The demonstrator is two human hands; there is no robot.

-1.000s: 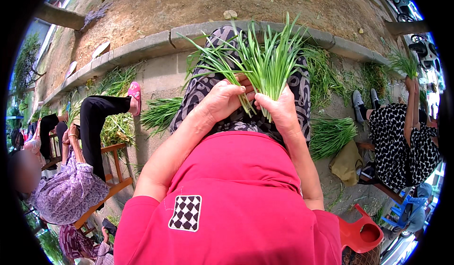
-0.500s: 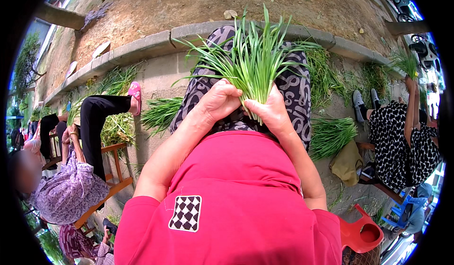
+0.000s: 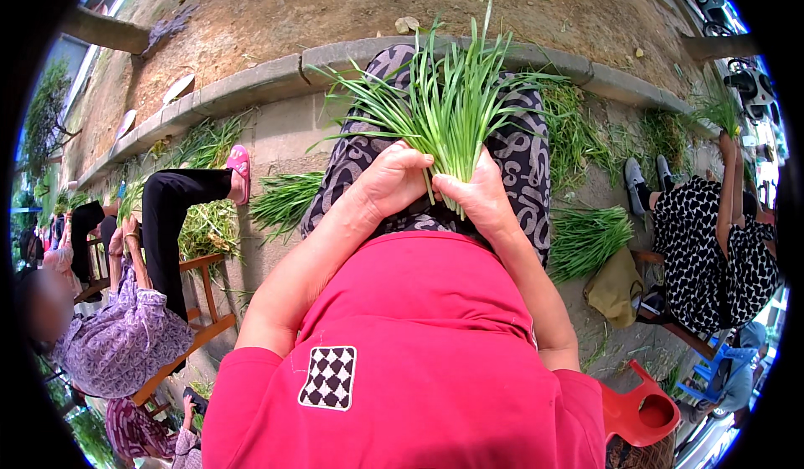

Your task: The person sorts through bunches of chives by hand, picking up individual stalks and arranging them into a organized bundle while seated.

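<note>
Long, flat green leaves with pale stems form one fanned bunch (image 3: 452, 109) upright over my lap, on patterned dark trousers (image 3: 523, 159). My right hand (image 3: 477, 188) grips the bunch low down, thumb across the stems. My left hand (image 3: 395, 180) is curled at the left side of the same bunch, closed on some stems near their lower ends; its fingertips are partly hidden.
A low kerb (image 3: 343, 54) borders bare earth. Cut greens (image 3: 595, 243) lie beside both knees, a khaki bag (image 3: 611, 289) at right. Seated co-workers in purple (image 3: 126, 335) and black-white (image 3: 695, 243) hold greens on either side. A red plastic seat (image 3: 636, 419) sits behind right.
A second ago, some stems in my left hand stood apart at the left; now they have joined the main bunch. My right hand has shifted slightly left.
</note>
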